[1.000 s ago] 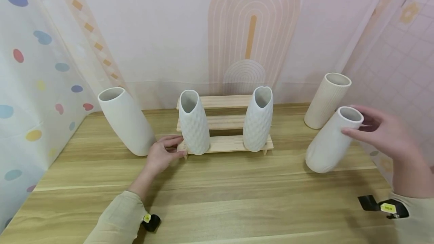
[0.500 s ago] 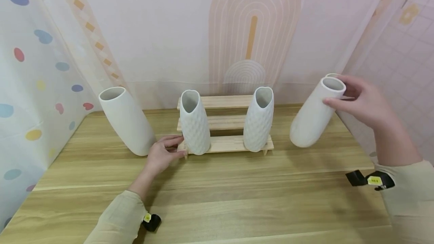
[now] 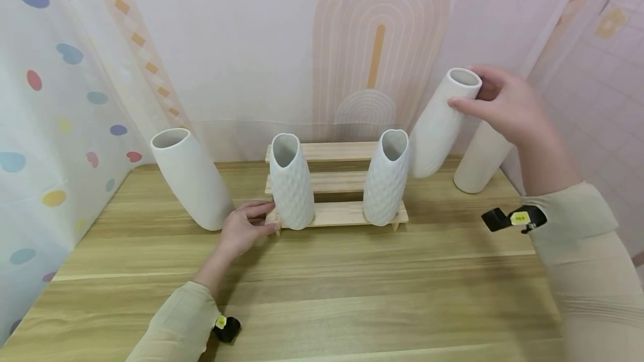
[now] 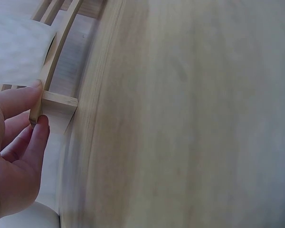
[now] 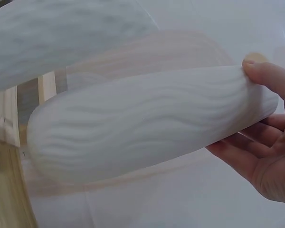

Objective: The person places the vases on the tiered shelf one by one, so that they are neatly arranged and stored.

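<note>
My right hand (image 3: 508,106) grips a white vase (image 3: 439,124) near its rim, thumb in front and fingers behind. This vase hangs tilted beside the right end of a three-tier wooden rack (image 3: 337,214); wavy ridges show on its side in the right wrist view. With thumb and fingertips, my left hand (image 3: 242,230) pinches the left end of the rack's lowest board (image 4: 48,71). Two white dimpled vases with notched rims stand on that board, a left one (image 3: 292,191) and a right one (image 3: 386,186).
A smooth white vase (image 3: 193,183) stands on the wooden table (image 3: 322,295) left of the rack. Another pale vase (image 3: 480,161) stands at the back right, partly hidden by my right hand. A patterned curtain (image 3: 241,60) hangs behind the table.
My right hand has carried the wavy vase up, back and to the left, from in front of the back right vase toward the rack. My left hand has stayed on the rack's end.
</note>
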### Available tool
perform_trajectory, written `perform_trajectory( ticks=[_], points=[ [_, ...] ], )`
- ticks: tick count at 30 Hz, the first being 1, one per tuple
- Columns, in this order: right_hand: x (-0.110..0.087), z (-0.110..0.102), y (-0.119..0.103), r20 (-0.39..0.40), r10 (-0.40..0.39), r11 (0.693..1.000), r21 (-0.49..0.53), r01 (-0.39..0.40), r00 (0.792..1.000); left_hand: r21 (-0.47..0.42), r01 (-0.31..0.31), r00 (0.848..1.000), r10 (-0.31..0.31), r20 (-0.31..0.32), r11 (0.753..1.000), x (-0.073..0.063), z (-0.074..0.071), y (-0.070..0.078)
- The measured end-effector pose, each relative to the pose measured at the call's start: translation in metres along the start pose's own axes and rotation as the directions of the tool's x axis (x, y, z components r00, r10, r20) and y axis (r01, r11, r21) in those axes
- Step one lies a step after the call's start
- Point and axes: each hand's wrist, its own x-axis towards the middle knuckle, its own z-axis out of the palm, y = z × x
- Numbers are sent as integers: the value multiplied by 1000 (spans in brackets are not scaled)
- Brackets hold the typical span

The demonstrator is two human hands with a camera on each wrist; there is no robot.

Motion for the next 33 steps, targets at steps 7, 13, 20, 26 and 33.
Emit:
perform_trajectory(
  ticks=[7,13,20,26,33],
  points=[
    [23,20,-14,22,-44,993,108,41,999,-3,-2,1000,2,-2,1000,1,0,0],
    [34,35,-28,63,-23,996,89,17,998,-7,-10,1000,9,-4,1000,1,0,0],
    [43,54,-46,95,-33,994,107,23,995,-27,-16,1000,16,-6,1000,-1,1,2],
    [47,71,-55,132,-56,993,109,41,990,-42,-19,1000,19,-6,999,-1,1,3],
    [50,91,-61,199,-99,993,88,83,975,-24,-16,1000,16,-4,1000,0,1,0]
  ],
)
